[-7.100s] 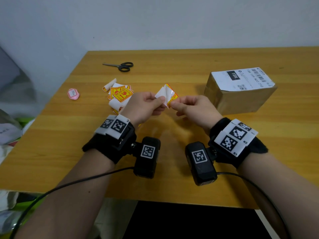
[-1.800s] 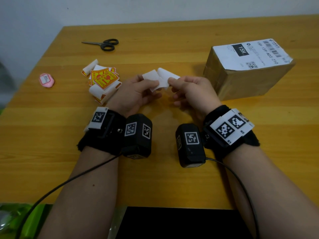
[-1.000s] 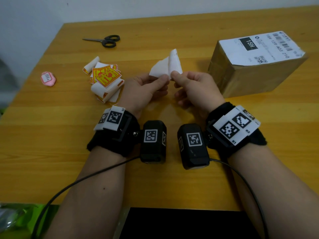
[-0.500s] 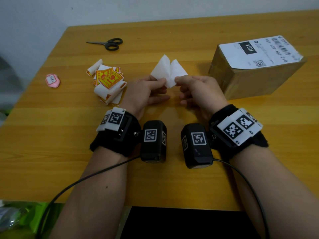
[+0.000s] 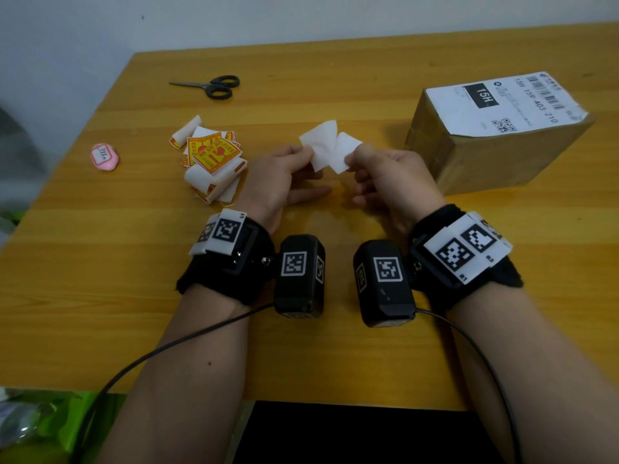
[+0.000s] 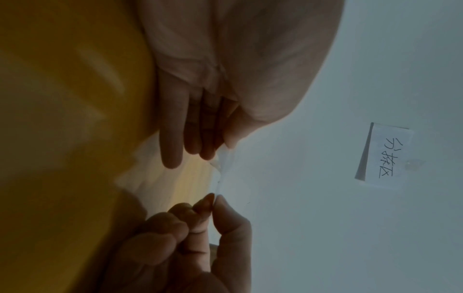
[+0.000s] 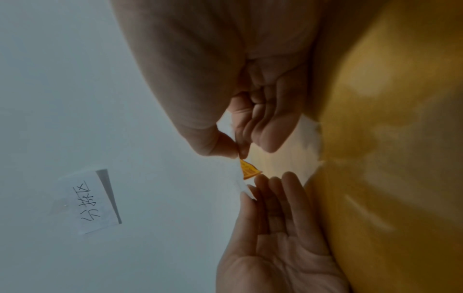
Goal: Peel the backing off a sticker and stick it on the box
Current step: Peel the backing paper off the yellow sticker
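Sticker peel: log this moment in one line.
stage: peeling | left hand: pinches backing | right hand: pinches sticker | layers partly separated | box: no sticker applied yet

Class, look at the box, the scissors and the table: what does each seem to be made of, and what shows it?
Box: brown cardboard, matte, apparently wrapped in glossy tape; a white printed paper label covers its top.
Scissors: grey metal blades, black handles, probably plastic.
Table: wood or wood-look laminate, judging by the yellow-orange grain stripes and slight sheen.
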